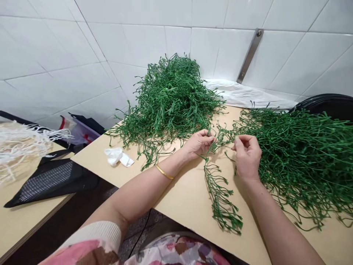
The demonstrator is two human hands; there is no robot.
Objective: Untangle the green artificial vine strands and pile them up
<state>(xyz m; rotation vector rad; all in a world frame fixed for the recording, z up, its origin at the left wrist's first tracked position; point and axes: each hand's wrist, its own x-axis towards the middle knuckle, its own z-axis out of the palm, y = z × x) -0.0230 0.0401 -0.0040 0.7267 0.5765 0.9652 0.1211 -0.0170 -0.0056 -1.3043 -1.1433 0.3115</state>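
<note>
Tan table (190, 198): left hand (198, 143), right hand (246, 156) pinch green sprig (220, 198), tips toward viewer.

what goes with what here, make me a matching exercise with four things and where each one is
Things
1. white tissue
2. gold bangle
3. green sprig
4. black mesh mat

Places
A. on the side table at the left
B. pinched between left hand and right hand
C. around the left wrist
D. on the main table, left of the rear green pile

Pairs: 1-D, 2-C, 3-B, 4-A
</note>
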